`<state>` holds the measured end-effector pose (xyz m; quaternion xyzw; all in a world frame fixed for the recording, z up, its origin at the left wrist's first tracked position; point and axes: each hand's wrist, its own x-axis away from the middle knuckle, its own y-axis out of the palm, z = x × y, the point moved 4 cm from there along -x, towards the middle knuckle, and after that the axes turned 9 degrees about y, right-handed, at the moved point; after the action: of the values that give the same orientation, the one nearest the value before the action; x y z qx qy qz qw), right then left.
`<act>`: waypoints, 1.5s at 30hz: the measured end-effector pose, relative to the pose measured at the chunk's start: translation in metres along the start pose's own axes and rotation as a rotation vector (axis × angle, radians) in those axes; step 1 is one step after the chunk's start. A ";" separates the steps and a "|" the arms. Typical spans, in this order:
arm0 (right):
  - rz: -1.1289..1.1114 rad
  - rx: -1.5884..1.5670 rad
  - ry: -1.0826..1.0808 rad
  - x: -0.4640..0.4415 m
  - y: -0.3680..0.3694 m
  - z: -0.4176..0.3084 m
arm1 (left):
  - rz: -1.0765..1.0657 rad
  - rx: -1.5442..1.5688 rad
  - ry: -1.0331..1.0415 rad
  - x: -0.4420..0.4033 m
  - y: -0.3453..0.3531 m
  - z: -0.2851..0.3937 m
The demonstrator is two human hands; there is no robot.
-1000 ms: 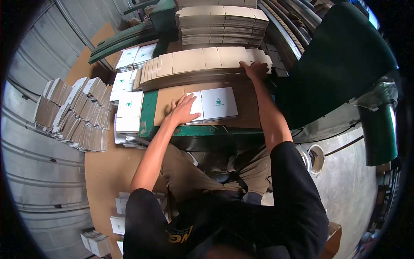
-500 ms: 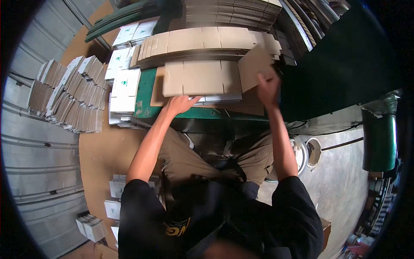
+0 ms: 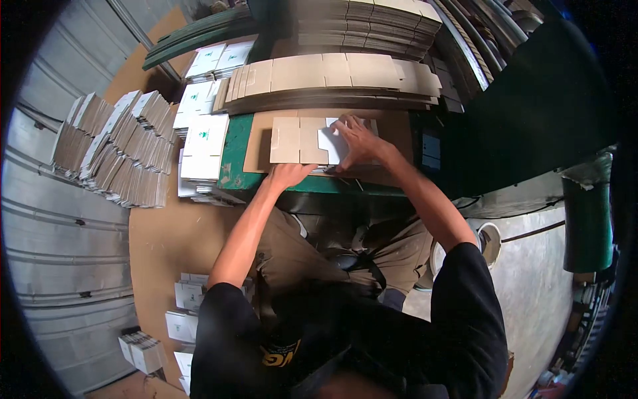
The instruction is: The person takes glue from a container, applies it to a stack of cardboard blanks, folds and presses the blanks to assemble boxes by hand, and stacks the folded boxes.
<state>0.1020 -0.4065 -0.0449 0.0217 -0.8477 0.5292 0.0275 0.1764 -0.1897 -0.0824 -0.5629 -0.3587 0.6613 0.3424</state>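
A flat cardboard box blank (image 3: 285,141) lies on a low stack on the green bench, its brown side up. Its right-hand panel is folded over to the left, showing a white face (image 3: 327,144). My left hand (image 3: 288,175) grips the front edge of the blank, with the fingers partly hidden at the edge. My right hand (image 3: 360,141) arches over the folded panel, fingertips towards the back and thumb at the front edge, gripping it. A brown cardboard sheet (image 3: 259,143) lies beneath the stack.
Behind the blank lies a long pile of brown blanks (image 3: 306,73), with another stack (image 3: 365,30) farther back. White printed folded boxes (image 3: 204,139) stand at the left, near bundled cartons (image 3: 119,146). A dark green panel (image 3: 531,113) rises at the right.
The right panel of the blank, upright before, is now folded over leftward with its white side up. My right hand has moved left with it. My left hand stays at the front edge.
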 end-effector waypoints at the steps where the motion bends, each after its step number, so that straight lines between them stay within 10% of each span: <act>1: -0.002 0.005 -0.007 -0.001 -0.001 -0.003 | 0.006 -0.004 -0.006 0.003 -0.001 0.001; 4: 0.010 0.023 0.033 0.004 -0.002 -0.003 | -0.160 0.580 -0.494 0.015 0.001 -0.010; 7: 0.029 -0.021 0.031 0.005 0.003 -0.002 | 0.188 0.846 -0.556 0.031 -0.025 -0.007; 26: 0.156 -0.110 -0.077 0.010 0.005 0.003 | -0.655 0.250 -0.266 -0.067 -0.019 -0.030; 45: 0.202 -0.128 -0.039 0.008 0.012 0.012 | -0.589 0.242 -0.290 -0.062 -0.016 -0.036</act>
<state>0.0925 -0.4122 -0.0608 -0.0552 -0.8781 0.4734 -0.0410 0.2212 -0.2313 -0.0418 -0.2906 -0.4699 0.6449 0.5281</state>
